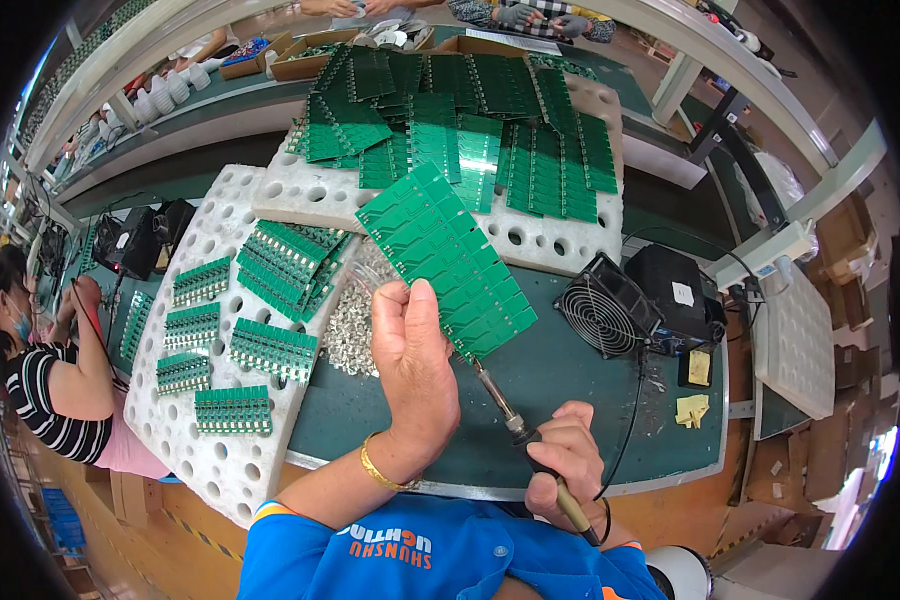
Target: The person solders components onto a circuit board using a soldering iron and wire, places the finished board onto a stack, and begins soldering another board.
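Apparently, the work is partway along. Take the green rectangular circuit-board panel (440,255), held aloft mid-view, as the dial's centre. The left hand (413,352), between 6 and 7 o'clock, pinches its near edge, thumb on the traced face, fingers mostly hidden. At 5 o'clock the right hand (565,455) wraps snugly round a slim soldering iron (515,423) with a metal shaft; its tip is at the panel's near edge, though contact cannot be told.

Between 8 and 9 o'clock, five green boards lined with pale parts (232,410) lie separately on a white perforated foam slab (232,478), beside an overlapping pile of similar ones (282,270). Toward 12 o'clock, many flat green panels (535,140) overlap on a second slab (295,203). The two groups suggest two stages; which is finished is unclear. A heap of small silvery parts (350,335) at 8 o'clock suggests more assembly remains. The held panel's joints are too small to judge.
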`<action>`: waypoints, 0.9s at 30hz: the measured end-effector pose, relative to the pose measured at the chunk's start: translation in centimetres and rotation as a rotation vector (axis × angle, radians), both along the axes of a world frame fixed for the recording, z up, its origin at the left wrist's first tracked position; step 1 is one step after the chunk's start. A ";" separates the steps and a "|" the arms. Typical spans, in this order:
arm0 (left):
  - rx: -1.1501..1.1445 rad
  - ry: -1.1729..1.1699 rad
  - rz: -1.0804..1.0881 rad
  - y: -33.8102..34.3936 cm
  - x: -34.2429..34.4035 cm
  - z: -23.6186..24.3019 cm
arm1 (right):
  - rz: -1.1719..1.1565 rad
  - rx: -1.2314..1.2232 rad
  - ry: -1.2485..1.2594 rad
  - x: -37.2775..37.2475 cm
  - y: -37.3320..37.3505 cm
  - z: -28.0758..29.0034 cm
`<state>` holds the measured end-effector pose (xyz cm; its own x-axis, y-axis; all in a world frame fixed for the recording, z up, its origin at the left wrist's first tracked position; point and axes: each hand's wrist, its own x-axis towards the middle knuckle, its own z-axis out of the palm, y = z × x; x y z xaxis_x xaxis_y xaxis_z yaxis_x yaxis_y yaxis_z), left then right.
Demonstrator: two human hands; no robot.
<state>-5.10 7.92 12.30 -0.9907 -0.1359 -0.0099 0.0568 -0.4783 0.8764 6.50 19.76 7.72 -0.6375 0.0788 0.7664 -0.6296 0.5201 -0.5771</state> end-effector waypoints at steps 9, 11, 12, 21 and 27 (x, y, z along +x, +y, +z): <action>-0.052 -0.003 -0.012 -0.1 -0.1 -0.2 | -0.003 0.027 0.028 0.4 0.7 -0.4; -0.043 -0.002 -0.009 -0.1 -0.1 -0.2 | 0.013 -0.006 0.035 0.6 1.0 -0.4; -0.033 0.000 -0.005 -0.2 -0.1 -0.2 | 0.012 -0.008 0.035 0.5 1.0 -0.5; -0.039 0.036 -0.039 -0.4 0.0 -0.6 | 0.063 -0.208 0.049 -0.4 1.0 -0.7; 0.065 -0.086 -0.197 -1.3 -0.8 -1.3 | 0.210 -0.271 -0.063 -1.2 2.7 1.0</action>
